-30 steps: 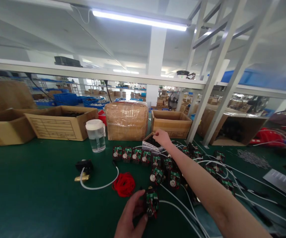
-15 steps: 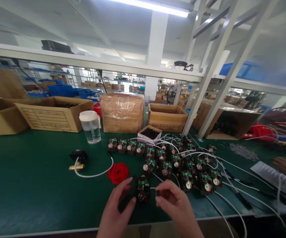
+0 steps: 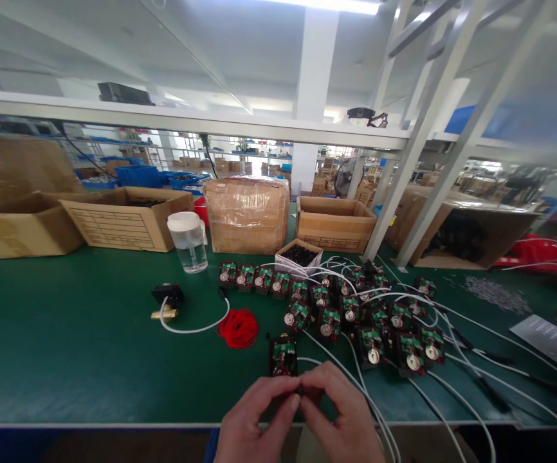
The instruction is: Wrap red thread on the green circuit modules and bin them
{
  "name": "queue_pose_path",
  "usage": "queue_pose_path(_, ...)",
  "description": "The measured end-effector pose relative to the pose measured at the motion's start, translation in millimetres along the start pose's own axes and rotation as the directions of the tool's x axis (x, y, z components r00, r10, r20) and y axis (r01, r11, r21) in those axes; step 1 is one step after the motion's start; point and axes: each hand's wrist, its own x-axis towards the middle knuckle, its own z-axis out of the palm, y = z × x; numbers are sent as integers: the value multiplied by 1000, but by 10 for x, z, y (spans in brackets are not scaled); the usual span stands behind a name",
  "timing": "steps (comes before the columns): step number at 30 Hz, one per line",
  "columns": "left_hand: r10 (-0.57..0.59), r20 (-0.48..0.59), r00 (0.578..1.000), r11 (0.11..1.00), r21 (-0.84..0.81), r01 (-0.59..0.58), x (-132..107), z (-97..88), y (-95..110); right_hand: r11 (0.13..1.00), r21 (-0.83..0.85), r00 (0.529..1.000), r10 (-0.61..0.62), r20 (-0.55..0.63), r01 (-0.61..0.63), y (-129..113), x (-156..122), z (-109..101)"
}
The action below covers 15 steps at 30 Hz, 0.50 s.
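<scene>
While left hand (image 3: 255, 421) and right hand (image 3: 348, 418) together pinch a small black part (image 3: 300, 390), a circuit board (image 3: 284, 350) sits on the counter (image 3: 90, 360) just beyond them, red bundle (image 3: 238, 328) farther past the left hand.

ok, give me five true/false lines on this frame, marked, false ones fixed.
1. Fingers of the left hand and right hand meet at a small dark piece. True.
2. The red coil is right of the nearest circuit unit. False: the red coil is to its left.
3. The small box holds black parts. True.
4. The clear jug has no lid. False: the clear jug has a white lid.
5. The gold-coloured fitting is left of the red coil. True.
</scene>
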Motion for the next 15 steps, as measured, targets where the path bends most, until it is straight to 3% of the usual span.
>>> queue_pose_path(6,-199,24,980,954,-226,199,-6,27,13,984,-125,991,-131,-40,125,-16,-13,14)
queue_pose_path(9,-231,27,973,942,-244,230,-1,38,67,969,-168,983,-186,0,183,-12,3,-11)
queue_pose_path(15,-242,12,970,931,-277,236,8,51,30,971,-175,986,-166,12,166,30,9,-5)
